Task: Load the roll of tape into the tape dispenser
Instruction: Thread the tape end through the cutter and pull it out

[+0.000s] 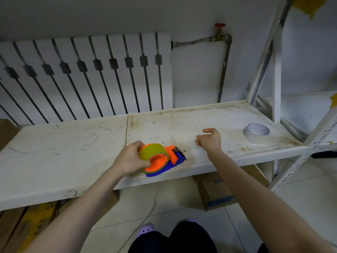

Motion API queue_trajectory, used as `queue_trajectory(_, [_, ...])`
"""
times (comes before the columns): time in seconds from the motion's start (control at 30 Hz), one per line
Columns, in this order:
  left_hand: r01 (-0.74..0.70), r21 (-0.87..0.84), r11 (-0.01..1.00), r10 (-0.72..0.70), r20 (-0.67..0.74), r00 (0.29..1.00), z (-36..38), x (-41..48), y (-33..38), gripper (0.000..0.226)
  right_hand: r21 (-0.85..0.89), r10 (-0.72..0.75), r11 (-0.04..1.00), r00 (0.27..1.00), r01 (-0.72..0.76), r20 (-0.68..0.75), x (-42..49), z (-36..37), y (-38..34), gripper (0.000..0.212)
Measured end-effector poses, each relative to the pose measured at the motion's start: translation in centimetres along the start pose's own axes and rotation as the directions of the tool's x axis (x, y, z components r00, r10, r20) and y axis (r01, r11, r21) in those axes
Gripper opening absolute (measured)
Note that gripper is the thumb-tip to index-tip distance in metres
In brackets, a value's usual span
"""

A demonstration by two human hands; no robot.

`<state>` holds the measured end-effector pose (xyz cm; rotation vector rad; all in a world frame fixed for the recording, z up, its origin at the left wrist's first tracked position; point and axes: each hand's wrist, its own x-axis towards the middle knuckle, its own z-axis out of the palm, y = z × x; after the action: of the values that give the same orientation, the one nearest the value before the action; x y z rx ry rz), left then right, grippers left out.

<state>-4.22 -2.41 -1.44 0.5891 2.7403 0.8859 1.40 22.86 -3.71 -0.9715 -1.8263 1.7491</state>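
Note:
An orange and blue tape dispenser (176, 156) lies near the front edge of the white shelf board (73, 143). A yellowish roll of tape (152, 151) sits around its orange hub. My left hand (128, 158) grips that roll from the left, thumb on the hub side. My right hand (209, 138) hovers a little right of the dispenser with the fingers curled in and nothing visible in it.
A second, white roll of tape (256, 132) lies at the right end of the shelf board. A white rack upright (276, 88) rises behind it. A radiator (82, 75) and pipe stand against the wall. Cardboard boxes (217, 190) sit on the floor below.

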Motion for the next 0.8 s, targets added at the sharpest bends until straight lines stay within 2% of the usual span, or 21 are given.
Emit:
queue_trajectory(0.13, [0.035,0.045,0.998,-0.036,0.021,0.999,0.1,0.5,0.1,0.073,0.019,0.064,0.998,0.998,-0.065,0.019,0.2,0.3,1.3,0.027])
queue_trajectory(0.2, [-0.02,0.154,0.988,0.012,0.051,0.999,0.2,0.4,0.9,0.091,0.002,0.078,0.997,0.997,-0.078,0.019,0.3,0.5,1.7,0.029])
queue_trajectory(0.23, [-0.084,0.238,0.968,0.075,0.045,0.996,0.4,0.3,1.7,0.093,-0.01,0.082,0.997,0.996,-0.082,0.022,0.4,0.6,1.9,0.031])
queue_trajectory(0.3, [-0.24,0.389,0.889,0.252,0.02,0.968,1.3,0.3,3.5,0.079,-0.038,0.091,0.995,0.995,-0.09,0.027,0.6,0.8,2.3,0.035])
queue_trajectory(0.37, [-0.351,0.475,0.807,0.368,0.061,0.928,2.4,0.8,5.1,0.057,-0.052,0.101,0.994,0.994,-0.1,0.033,0.7,1.0,2.5,0.036])
queue_trajectory(0.43, [-0.385,0.56,0.734,0.372,0.144,0.917,3.5,1.4,5.9,0.04,-0.057,0.119,0.992,0.992,-0.116,0.045,0.8,0.9,2.7,0.036])
queue_trajectory(0.53, [-0.39,0.636,0.666,0.325,0.223,0.919,4.2,2.1,5.7,0.027,-0.078,0.113,0.991,0.991,-0.107,0.076,0.8,0.6,2.8,0.041])
queue_trajectory(0.63, [-0.409,0.668,0.621,0.339,0.242,0.909,4.3,2.2,5.4,0.023,-0.162,0.057,0.986,0.993,-0.04,0.101,0.8,0.4,2.6,0.048])
queue_trajectory(0.8, [-0.404,0.686,0.605,0.346,0.231,0.91,4.4,2.3,5.2,0.021,-0.288,0.02,0.957,0.988,0.024,0.151,1.1,-0.1,2.0,0.048])
